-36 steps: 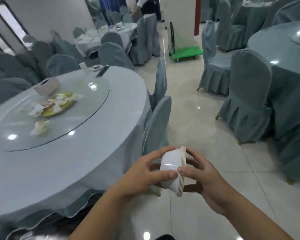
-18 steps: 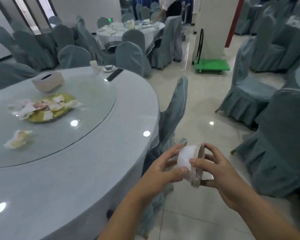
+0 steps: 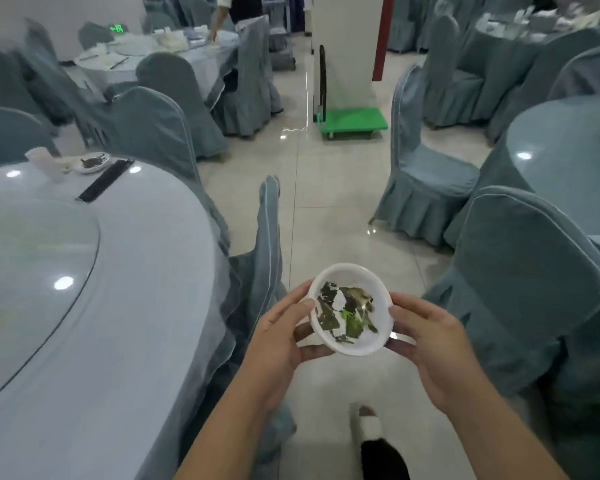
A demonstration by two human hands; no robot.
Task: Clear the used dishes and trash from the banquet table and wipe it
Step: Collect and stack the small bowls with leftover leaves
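head view: both hands hold a white bowl (image 3: 352, 308) over the tiled floor (image 3: 326, 209), in the aisle to the right of the banquet table (image 3: 125, 306). Bowl mouth faces the camera, dark green leafy scraps (image 3: 347, 313) stuck to its inside

left hand (image 3: 284, 336) grips the bowl's left rim: thumb curled over the rim edge, fingers curled under the base. right hand (image 3: 430, 344) grips the right rim, thumb on the edge, fingers wrapped beneath. Bowl sits between the two palms, off the table

left of the grip: table edge with pale blue cloth and a glass turntable (image 3: 32, 278). Beyond the grip and further left, on the table's far side: a dark flat strip (image 3: 104, 180), a small plate with dark scraps (image 3: 92, 162), a cloudy plastic cup (image 3: 45, 164)

just left of the grip: a covered chair (image 3: 267, 237), back edge-on to camera. Right of the grip: another covered chair back (image 3: 520, 271). Straight ahead, well apart: green platform trolley (image 3: 354, 121) against a white pillar (image 3: 343, 46). Below the grip: a foot in a light shoe (image 3: 368, 424) on the floor

far upper left: a second person (image 3: 238, 12) leans over another laid table (image 3: 160, 53)
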